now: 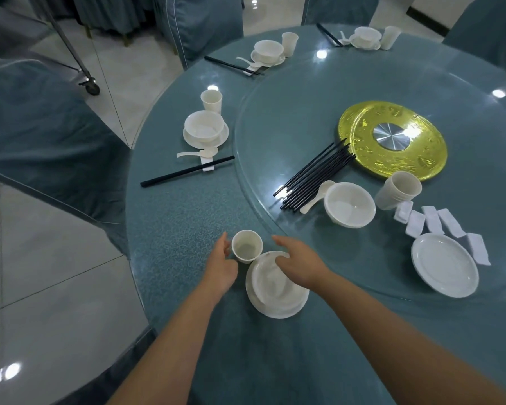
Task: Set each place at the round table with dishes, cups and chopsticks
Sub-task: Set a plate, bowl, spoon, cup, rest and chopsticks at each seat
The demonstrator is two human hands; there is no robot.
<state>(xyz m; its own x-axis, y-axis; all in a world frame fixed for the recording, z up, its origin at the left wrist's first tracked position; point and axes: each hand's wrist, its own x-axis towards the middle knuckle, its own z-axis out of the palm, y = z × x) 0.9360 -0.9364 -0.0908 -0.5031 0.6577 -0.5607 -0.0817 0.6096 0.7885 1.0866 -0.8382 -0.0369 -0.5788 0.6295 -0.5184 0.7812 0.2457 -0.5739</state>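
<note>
My left hand (pixel 221 268) has loosely curved fingers at the cup (pixel 247 247); I cannot tell whether they touch it. My right hand (pixel 297 266) hovers relaxed, gripping nothing, hiding part of the bowl (pixel 270 280) on its plate (pixel 275 309). All stand near the table (pixel 181 217) edge closest to me.

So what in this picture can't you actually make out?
Head view only:
- Bowl on the near plate: the right hand covers part of it, and it is motion-blurred.
- Left hand beside the cup: whether it touches cannot be told.
- Stacked cups on the glass turntable: their count is unclear.
- Far place setting: small; its chopsticks run to the frame's top.
</note>
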